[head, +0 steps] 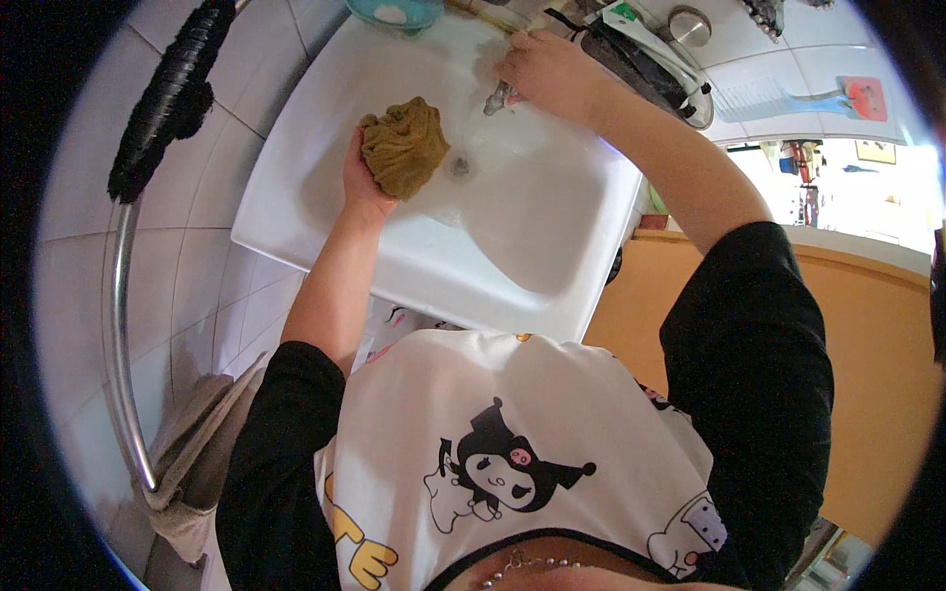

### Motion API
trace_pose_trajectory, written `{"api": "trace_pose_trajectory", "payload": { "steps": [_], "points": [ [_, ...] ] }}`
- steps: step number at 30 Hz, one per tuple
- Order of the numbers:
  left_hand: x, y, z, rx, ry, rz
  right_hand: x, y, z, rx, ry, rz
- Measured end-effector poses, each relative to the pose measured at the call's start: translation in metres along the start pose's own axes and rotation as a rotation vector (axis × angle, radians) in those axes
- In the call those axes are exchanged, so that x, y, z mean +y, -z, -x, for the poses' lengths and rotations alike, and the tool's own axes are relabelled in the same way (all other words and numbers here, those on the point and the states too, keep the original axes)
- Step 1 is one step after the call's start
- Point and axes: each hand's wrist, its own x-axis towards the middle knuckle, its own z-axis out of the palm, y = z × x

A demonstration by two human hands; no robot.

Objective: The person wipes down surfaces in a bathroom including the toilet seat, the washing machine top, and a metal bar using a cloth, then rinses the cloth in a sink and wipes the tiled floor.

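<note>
My left hand (363, 177) holds a bunched olive-brown cloth (405, 148) over the left part of the white sink basin (532, 221). The cloth looks damp and folded on itself. At the back of the basin my right hand (539, 70) is on or beside the metal faucet (497, 98); its fingertips are partly blurred, so whether it grips the faucet cannot be told. Below the faucet, between the cloth and the right side, lies the round drain (460, 167).
A turquoise bowl (395, 13) stands at the back left rim. A black pouch (635, 63), a round metal container (689, 26) and a blue comb (783, 102) lie at the back right. A metal rail (122, 332) runs along the left tiled wall, with a brown towel (199, 451) on it.
</note>
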Motion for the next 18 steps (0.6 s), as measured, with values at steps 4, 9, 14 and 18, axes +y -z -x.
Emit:
{"api": "trace_pose_trajectory", "payload": {
  "steps": [4,9,14,18],
  "points": [
    [-0.007,-0.013,0.012,0.069,-0.020,-0.053,-0.015,-0.002,-0.001,0.050,-0.191,-0.130],
    [-0.014,0.001,0.021,0.171,-0.137,-0.173,-0.108,-0.054,0.035,0.347,-0.420,-0.963],
    [0.010,0.003,0.038,0.048,-0.025,-0.105,-0.167,-0.122,-0.001,-0.246,-0.588,-0.933],
    [0.005,-0.012,0.044,0.229,-0.121,-0.163,-0.182,-0.136,-0.021,-0.342,-0.572,-0.901]
  ]
}}
